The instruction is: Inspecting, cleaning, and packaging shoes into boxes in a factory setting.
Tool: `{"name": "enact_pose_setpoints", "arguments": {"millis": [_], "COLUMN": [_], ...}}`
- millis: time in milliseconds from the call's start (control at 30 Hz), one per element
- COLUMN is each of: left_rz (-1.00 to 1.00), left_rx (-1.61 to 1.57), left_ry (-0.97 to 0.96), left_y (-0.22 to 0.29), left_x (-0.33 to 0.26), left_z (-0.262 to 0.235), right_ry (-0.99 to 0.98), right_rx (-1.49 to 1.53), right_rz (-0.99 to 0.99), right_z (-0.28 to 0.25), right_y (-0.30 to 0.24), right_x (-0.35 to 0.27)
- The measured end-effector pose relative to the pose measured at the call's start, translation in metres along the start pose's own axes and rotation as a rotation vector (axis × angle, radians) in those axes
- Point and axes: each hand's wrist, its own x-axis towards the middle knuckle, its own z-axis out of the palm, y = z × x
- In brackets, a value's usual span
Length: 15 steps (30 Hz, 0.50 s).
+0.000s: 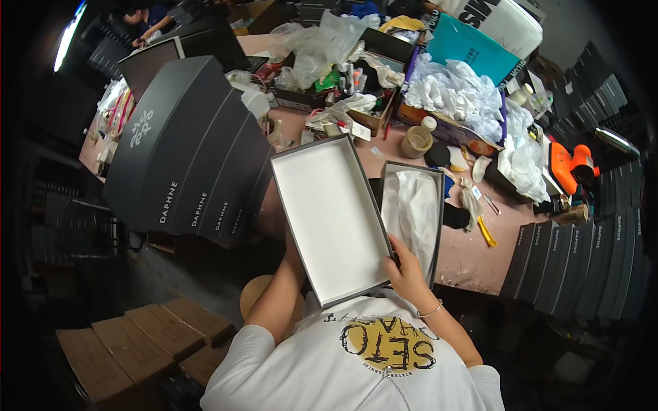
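White-lined grey cardboard lid (329,216), I see it empty; right hand (406,272) grips its five-o'clock edge, left hand's grip hidden beneath.

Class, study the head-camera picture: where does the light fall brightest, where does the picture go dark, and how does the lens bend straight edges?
Head view: brightest on the white inside of the open box lid and the white tissue paper; corners fade to black, with a glaring strip light upper left; the stacked dark boxes bow outward near the rim; the right hand looks sharp.
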Motion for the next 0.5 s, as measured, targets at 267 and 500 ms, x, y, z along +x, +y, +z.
{"name": "enact_pose_setpoints", "arguments": {"millis": [267,500], "left_rz": [0.063,0.327], "left_rx": [0.497,0.759], "left_ry": [0.035,0.074], "left_y": [0.044,0.102], "left_x": [-0.032,-0.077], "left_z": [-0.057,-0.092], "right_ry": [-0.245,-0.340], "right_rx": [-0.043,-0.449], "right_rz": [0.154,-0.211], "right_z": [0.041,0.085], "right_y": [-0.013,0.021], "right_x": [0.026,0.072]}}
